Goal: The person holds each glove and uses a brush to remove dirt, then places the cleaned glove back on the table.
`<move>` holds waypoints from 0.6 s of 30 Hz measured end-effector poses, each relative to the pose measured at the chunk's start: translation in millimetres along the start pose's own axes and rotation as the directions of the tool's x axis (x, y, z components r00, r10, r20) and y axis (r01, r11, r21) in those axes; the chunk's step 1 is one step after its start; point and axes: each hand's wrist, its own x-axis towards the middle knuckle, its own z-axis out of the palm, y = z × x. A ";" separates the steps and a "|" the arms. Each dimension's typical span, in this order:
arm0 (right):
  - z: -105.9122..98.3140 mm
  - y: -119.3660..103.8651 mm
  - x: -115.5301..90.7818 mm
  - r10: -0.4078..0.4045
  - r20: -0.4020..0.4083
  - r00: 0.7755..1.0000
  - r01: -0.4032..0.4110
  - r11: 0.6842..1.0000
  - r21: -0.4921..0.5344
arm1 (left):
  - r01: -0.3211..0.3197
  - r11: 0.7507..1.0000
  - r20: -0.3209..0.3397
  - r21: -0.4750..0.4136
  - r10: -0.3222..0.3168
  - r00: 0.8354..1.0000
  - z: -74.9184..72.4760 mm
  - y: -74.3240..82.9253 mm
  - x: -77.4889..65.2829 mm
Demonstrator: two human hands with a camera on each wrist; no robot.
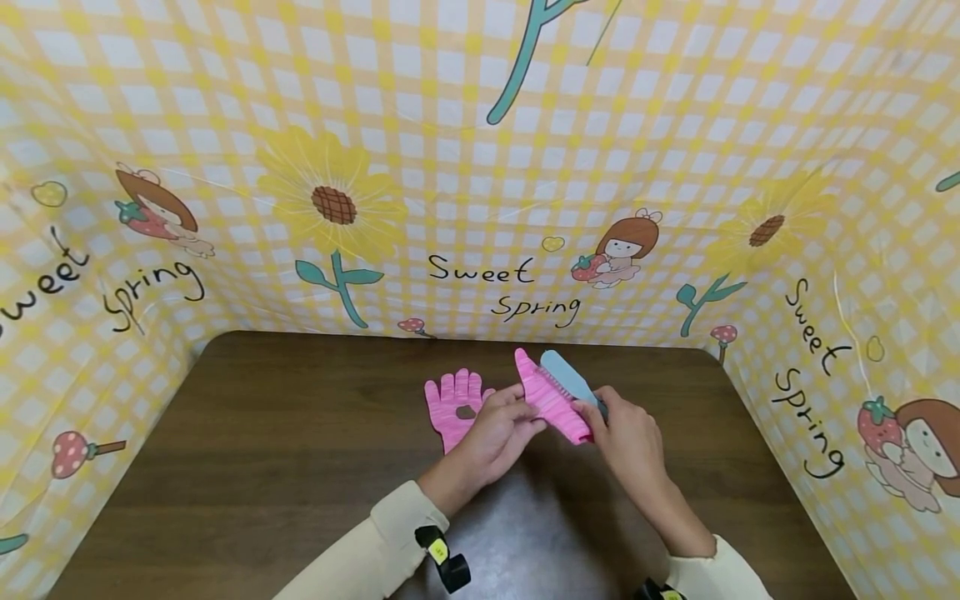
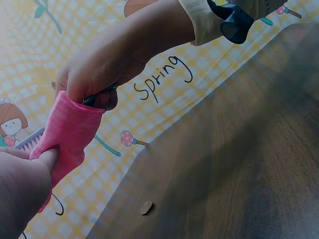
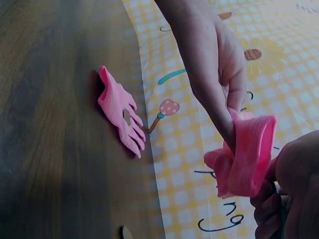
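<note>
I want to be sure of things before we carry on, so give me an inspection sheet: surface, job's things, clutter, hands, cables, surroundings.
Surface: dark wood-look table, with a glare patch near the front.
Job's things: held glove, pink, raised; brush, blue, bristles toward it; flat glove, pink, on the table, with a brown spot, patch or hole unclear.
Clutter: small brown disc on the table.
Hands: left hand pinches the held glove; right hand grips the brush.
Cables: nothing seen.
Surroundings: yellow checked cloth behind and at both sides.
</note>
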 end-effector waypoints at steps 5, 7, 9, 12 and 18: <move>1.6 6.2 2.1 0.037 0.006 0.999 -0.037 0.999 0.001 | -0.003 1.000 -0.001 0.000 0.003 1.000 -1.4 -1.8 0.4; 1.4 8.1 2.3 0.045 0.018 0.999 -0.045 0.999 0.004 | -0.006 1.000 0.000 0.003 0.006 1.000 -2.0 -3.0 0.3; 1.1 9.3 2.4 0.049 0.027 0.998 -0.049 0.999 0.007 | -0.010 1.000 0.001 0.004 0.010 1.000 -2.3 -4.1 0.6; 1.1 10.5 2.7 0.055 0.030 0.998 -0.055 0.998 0.005 | -0.020 1.000 0.011 0.012 0.020 1.000 -2.3 -5.8 1.2; 2.1 12.6 3.5 0.066 0.041 0.997 -0.066 0.998 0.000 | -0.016 1.000 0.006 0.012 0.016 1.000 -2.7 -8.0 2.1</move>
